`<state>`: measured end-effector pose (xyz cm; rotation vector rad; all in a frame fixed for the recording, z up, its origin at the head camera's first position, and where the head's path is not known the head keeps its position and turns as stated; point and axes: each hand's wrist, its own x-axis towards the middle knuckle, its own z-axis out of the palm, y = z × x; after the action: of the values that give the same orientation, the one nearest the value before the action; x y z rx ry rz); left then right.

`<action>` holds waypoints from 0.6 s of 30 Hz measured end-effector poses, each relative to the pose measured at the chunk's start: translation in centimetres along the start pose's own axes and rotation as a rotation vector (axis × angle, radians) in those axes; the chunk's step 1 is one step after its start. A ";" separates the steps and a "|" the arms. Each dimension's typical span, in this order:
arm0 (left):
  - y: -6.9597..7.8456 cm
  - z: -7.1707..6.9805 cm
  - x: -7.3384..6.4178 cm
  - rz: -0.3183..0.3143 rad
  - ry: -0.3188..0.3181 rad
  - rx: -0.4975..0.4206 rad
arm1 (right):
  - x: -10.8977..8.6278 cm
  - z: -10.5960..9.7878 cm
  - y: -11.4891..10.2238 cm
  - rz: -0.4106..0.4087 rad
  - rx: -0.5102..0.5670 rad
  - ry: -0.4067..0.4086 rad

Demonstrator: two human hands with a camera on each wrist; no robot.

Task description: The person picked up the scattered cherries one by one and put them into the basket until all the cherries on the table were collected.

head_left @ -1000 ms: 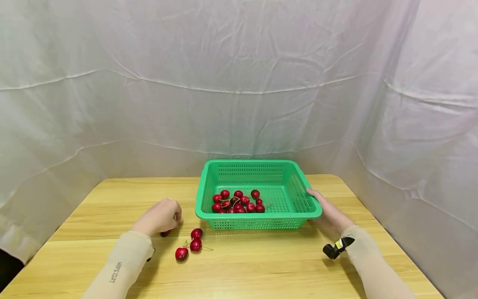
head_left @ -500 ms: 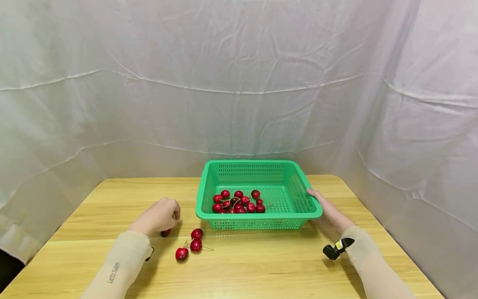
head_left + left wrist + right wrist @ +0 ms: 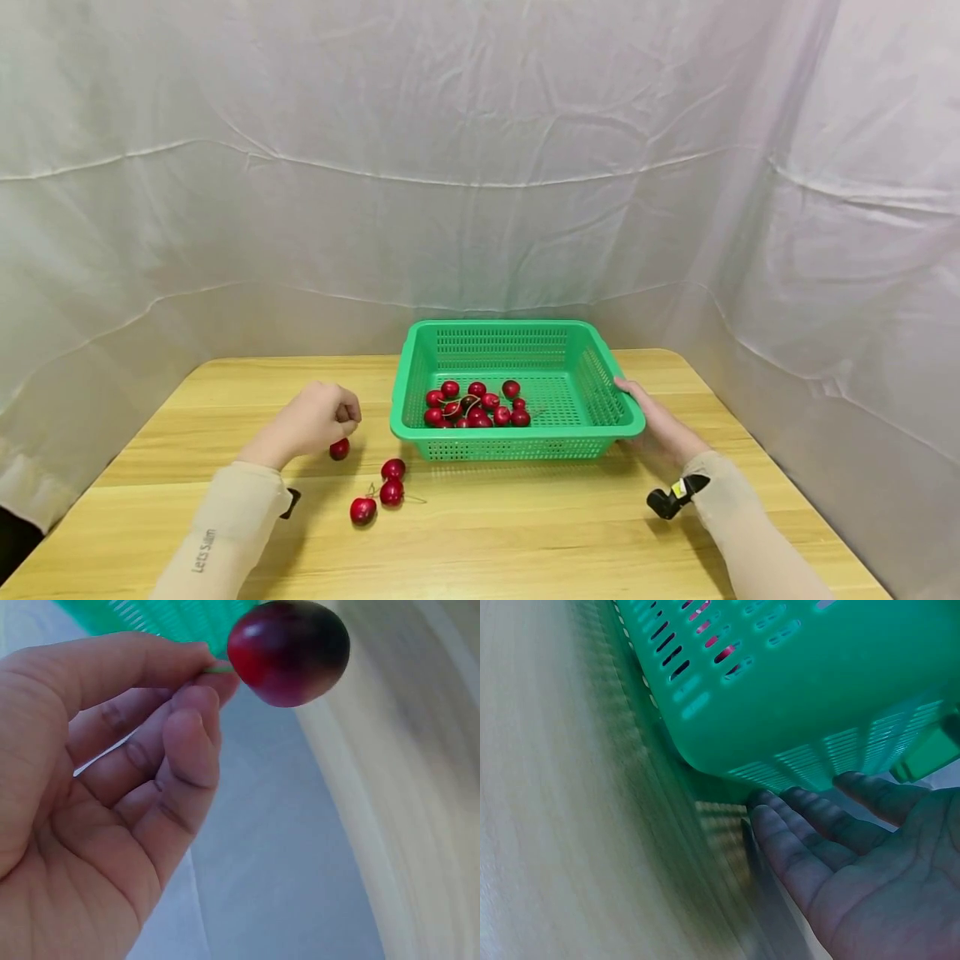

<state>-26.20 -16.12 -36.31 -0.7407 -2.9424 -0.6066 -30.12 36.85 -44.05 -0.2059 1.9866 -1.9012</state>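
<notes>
In the head view my left hand [image 3: 318,417] is above the table, left of the green plastic basket [image 3: 517,444]. Thumb and fingertips pinch a thin green stem, from which a dark red cherry [image 3: 289,652] hangs in the left wrist view. Several cherries [image 3: 477,414] lie in the basket's left part. Three more cherries [image 3: 392,492] are on the wood between the left forearm and the basket. At the basket's right end is my right hand [image 3: 660,425]; its fairly straight fingers [image 3: 795,847] touch the outer side wall below the rim.
The basket stands on a light wooden table [image 3: 525,533] near its back edge. A whitish cloth curtain [image 3: 480,233] hangs behind and along the sides. A small black wrist camera [image 3: 667,502] sits on the right wrist.
My left hand has risen slightly, bringing up the cherry by its stem, and more of that cherry shows below the hand. The right hand and basket stay in place.
</notes>
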 end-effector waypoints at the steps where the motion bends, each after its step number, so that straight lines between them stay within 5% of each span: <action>1: 0.0 -0.3 0.0 0.009 0.013 -0.008 | 0.0 0.0 0.0 -0.001 -0.001 0.001; 12: 0.9 -4.2 0.8 0.069 0.203 0.010 | 0.0 -0.2 0.1 -0.039 -0.015 -0.018; 18: 2.6 -5.8 2.2 0.063 0.228 -0.004 | 0.1 -0.1 0.2 -0.033 -0.009 -0.016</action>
<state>-27.20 -15.25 -29.71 -0.7099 -2.7011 -0.6455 -30.25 36.90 -44.32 -0.2574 1.9933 -1.9047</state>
